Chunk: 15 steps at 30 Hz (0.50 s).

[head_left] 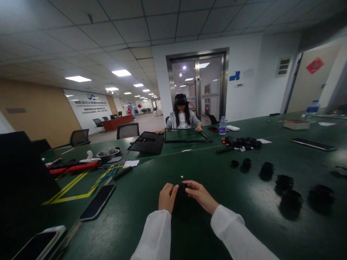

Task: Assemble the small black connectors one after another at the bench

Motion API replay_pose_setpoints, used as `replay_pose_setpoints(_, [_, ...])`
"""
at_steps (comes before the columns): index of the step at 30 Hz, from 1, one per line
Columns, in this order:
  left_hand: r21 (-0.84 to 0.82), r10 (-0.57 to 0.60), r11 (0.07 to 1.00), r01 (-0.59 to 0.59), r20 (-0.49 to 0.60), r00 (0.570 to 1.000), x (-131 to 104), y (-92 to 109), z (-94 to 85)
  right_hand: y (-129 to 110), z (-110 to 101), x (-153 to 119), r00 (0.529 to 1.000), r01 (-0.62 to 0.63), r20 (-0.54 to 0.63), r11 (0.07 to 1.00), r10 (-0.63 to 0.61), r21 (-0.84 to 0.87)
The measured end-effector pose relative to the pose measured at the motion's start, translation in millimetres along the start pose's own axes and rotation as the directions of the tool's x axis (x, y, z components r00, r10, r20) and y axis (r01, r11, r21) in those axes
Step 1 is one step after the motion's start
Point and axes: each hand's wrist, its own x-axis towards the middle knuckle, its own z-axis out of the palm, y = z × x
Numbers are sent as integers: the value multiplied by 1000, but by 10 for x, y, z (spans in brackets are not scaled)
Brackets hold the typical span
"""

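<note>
Between my two hands is a small black part, mostly covered by fingers, so its exact kind is unclear. My left hand grips it from the left, thumb and fingers closed. From the right, my right hand pinches it with thumb and fingertips. Just beyond lies a tiny pale piece on the green table. To the right, several short black cylindrical parts stand in a curved row, among them a small one and a larger one.
Opposite sits a person in a headset, hands at a black frame and a black panel. Two phones, one dark and one white-edged, lie left, near coloured wires. A water bottle stands behind a black pile.
</note>
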Motion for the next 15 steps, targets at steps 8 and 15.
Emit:
replay_pose_setpoints(8, [-194,73,978,-73,-8,997,-37,67,48,71,-11,79,994,2,-108,986,17,166])
replay_pose_setpoints(15, [-176,127,978,-112,79,989,-34,-2,66,113,-25,109,991,2,-132,973,30,232])
